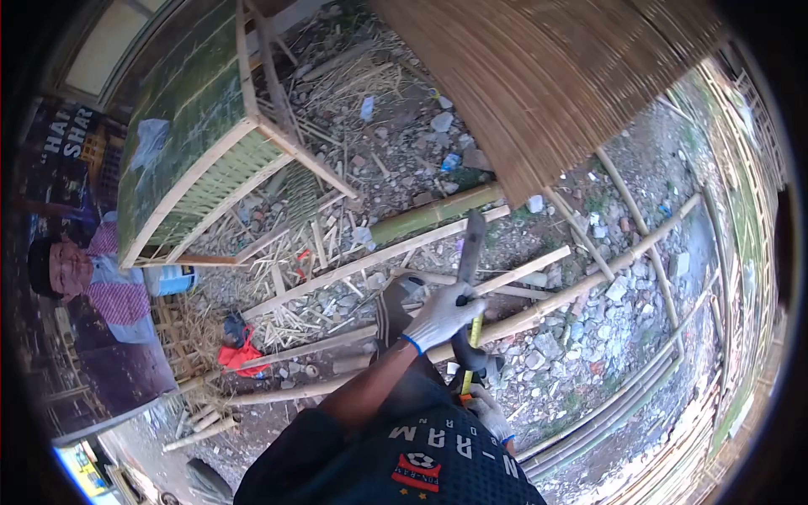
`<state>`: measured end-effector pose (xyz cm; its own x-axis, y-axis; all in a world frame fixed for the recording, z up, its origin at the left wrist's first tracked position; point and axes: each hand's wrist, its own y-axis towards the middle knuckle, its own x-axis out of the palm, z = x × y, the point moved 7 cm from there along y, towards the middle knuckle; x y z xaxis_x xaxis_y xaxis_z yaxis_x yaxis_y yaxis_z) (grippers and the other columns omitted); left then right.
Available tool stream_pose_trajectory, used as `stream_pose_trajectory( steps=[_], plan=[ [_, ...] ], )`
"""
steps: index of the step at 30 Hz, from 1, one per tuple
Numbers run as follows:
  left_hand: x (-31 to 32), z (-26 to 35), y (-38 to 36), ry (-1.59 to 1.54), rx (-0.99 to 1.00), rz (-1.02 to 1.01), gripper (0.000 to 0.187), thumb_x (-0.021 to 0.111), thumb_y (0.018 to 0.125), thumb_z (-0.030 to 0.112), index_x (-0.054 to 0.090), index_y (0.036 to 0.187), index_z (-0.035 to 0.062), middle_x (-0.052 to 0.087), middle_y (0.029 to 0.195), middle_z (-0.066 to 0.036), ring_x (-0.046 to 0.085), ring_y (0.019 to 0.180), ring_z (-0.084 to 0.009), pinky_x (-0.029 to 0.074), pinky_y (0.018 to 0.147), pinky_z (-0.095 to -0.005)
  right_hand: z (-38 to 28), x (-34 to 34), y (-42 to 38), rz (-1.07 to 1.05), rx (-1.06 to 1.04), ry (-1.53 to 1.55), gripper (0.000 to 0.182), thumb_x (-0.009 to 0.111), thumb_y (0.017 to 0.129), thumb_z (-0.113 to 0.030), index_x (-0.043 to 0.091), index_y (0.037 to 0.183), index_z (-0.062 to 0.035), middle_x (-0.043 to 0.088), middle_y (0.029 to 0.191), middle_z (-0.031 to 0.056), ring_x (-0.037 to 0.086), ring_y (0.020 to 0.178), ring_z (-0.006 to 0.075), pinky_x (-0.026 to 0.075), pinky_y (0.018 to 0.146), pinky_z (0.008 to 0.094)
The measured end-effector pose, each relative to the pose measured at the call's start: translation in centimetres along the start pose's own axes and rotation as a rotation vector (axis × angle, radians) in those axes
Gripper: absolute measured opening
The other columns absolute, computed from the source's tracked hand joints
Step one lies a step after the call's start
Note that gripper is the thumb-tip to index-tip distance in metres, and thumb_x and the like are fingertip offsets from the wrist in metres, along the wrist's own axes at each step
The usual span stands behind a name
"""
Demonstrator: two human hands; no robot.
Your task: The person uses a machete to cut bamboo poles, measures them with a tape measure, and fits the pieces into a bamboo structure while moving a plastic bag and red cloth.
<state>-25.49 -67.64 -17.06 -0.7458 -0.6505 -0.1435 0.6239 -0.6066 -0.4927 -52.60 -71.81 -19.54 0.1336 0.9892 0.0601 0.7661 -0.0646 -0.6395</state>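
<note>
Our left hand (442, 316), gloved, grips a machete (469, 252) raised above the bamboo poles (539, 311) on the rubble ground (581, 345). Our right hand (488, 412) closes on a yellow strip (473, 337). Poles lie uncut; split slats (286, 261) lie scattered at left.

An outdoor bamboo workshop yard: bamboo poles (539, 311), split offcuts (286, 252), woven panel (547, 76), gravel.
</note>
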Motion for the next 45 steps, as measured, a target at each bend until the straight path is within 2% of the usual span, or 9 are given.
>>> stream_pose_trajectory(
  steps=[10, 19, 27, 33, 35, 37, 38, 39, 45],
  plan=[
    [23.0, 1.3, -4.9, -0.08, -0.024, -0.048, 0.019, 0.069, 0.098, 0.018, 0.068, 0.104, 0.0004, 0.067, 0.078, -0.004, 0.064, 0.069, -0.0115, 0.049, 0.065, -0.0269, 12.6, -18.0, -17.1, 0.566, 0.121, 0.157, 0.023, 0.057, 0.104, -0.026, 0.066, 0.104, -0.0055, 0.06, 0.081, 0.0046, 0.058, 0.073, 0.0145, 0.048, 0.068, 0.0321],
    [39.0, 6.8, -2.1, -0.106, 0.159, -0.15, 0.035, 0.053, 0.103, 0.003, 0.048, 0.137, 0.0018, 0.068, 0.106, -0.015, 0.065, 0.071, -0.015, 0.055, 0.062, -0.0318, 39.6, -20.9, -27.9, 0.877, 0.267, 0.786, 0.023, 0.056, 0.102, -0.025, 0.068, 0.103, -0.0052, 0.061, 0.081, 0.0044, 0.057, 0.071, 0.0145, 0.047, 0.063, 0.0306],
    [46.6, 1.5, 4.1, 0.046, -0.131, 0.057, 0.031, 0.057, 0.099, 0.005, 0.052, 0.128, -0.0027, 0.068, 0.094, -0.014, 0.066, 0.066, -0.0185, 0.056, 0.059, -0.0359, 37.1, -32.2, -28.2, 0.852, 0.174, 0.945, 0.02, 0.054, 0.1, -0.019, 0.069, 0.102, -0.0058, 0.065, 0.088, 0.0066, 0.062, 0.078, 0.0184, 0.051, 0.071, 0.0332],
    [55.9, 3.5, 4.7, 0.012, -0.236, 0.142, 0.029, 0.06, 0.097, 0.011, 0.058, 0.123, -0.0022, 0.069, 0.085, -0.011, 0.066, 0.062, -0.0192, 0.053, 0.056, -0.0358, 41.7, -44.6, -30.5, 0.877, 0.084, 0.456, 0.019, 0.053, 0.101, -0.022, 0.066, 0.102, -0.0068, 0.063, 0.094, 0.0046, 0.057, 0.086, 0.0159, 0.046, 0.083, 0.0309],
    [59.3, 4.5, 5.9, 0.048, -0.186, 0.1, 0.029, 0.058, 0.098, 0.01, 0.057, 0.124, -0.0041, 0.069, 0.088, -0.012, 0.067, 0.066, -0.0189, 0.055, 0.06, -0.0347, 38.5, -47.8, -33.3, 0.802, 0.062, 1.07, 0.018, 0.051, 0.102, -0.024, 0.062, 0.103, -0.0089, 0.066, 0.093, 0.0089, 0.06, 0.073, 0.0201, 0.055, 0.062, 0.0391],
    [63.6, 7.8, 6.9, 0.014, -0.133, 0.049, 0.027, 0.055, 0.099, 0.006, 0.055, 0.124, -0.0051, 0.067, 0.09, -0.013, 0.066, 0.066, -0.0189, 0.055, 0.059, -0.0357, 41.0, -52.3, -35.2, 0.893, 0.06, 1.029, 0.019, 0.05, 0.103, -0.025, 0.061, 0.104, -0.0087, 0.067, 0.094, 0.0087, 0.06, 0.067, 0.0221, 0.054, 0.05, 0.041],
    [65.8, 9.8, 7.1, 0.008, -0.09, 0.035, 0.026, 0.054, 0.1, 0.007, 0.056, 0.124, -0.0036, 0.068, 0.092, -0.013, 0.066, 0.068, -0.0183, 0.055, 0.061, -0.0341, 38.6, -55.1, -36.4, 0.927, -0.05, 0.751, 0.02, 0.049, 0.104, -0.026, 0.06, 0.105, -0.0088, 0.067, 0.094, 0.0094, 0.062, 0.069, 0.0221, 0.055, 0.052, 0.0388],
    [67.7, 11.2, 6.7, 0.022, -0.091, 0.007, 0.026, 0.055, 0.1, 0.009, 0.058, 0.123, -0.0022, 0.068, 0.095, -0.01, 0.066, 0.073, -0.0171, 0.055, 0.068, -0.0329, 38.5, -56.0, -37.6, 0.886, -0.014, 1.17, 0.022, 0.049, 0.105, -0.026, 0.06, 0.106, -0.0082, 0.067, 0.092, 0.01, 0.063, 0.07, 0.022, 0.056, 0.053, 0.0379],
    [79.5, 16.6, 5.3, 0.039, 0.121, -0.011, 0.024, 0.059, 0.104, 0.016, 0.062, 0.122, -0.0006, 0.069, 0.091, -0.008, 0.066, 0.075, -0.0151, 0.053, 0.071, -0.0314, 33.4, -69.3, -39.7, 0.77, 0.011, 0.845, 0.022, 0.053, 0.103, -0.025, 0.064, 0.103, -0.0066, 0.067, 0.087, 0.0071, 0.064, 0.072, 0.0186, 0.057, 0.057, 0.0348]
  ],
)
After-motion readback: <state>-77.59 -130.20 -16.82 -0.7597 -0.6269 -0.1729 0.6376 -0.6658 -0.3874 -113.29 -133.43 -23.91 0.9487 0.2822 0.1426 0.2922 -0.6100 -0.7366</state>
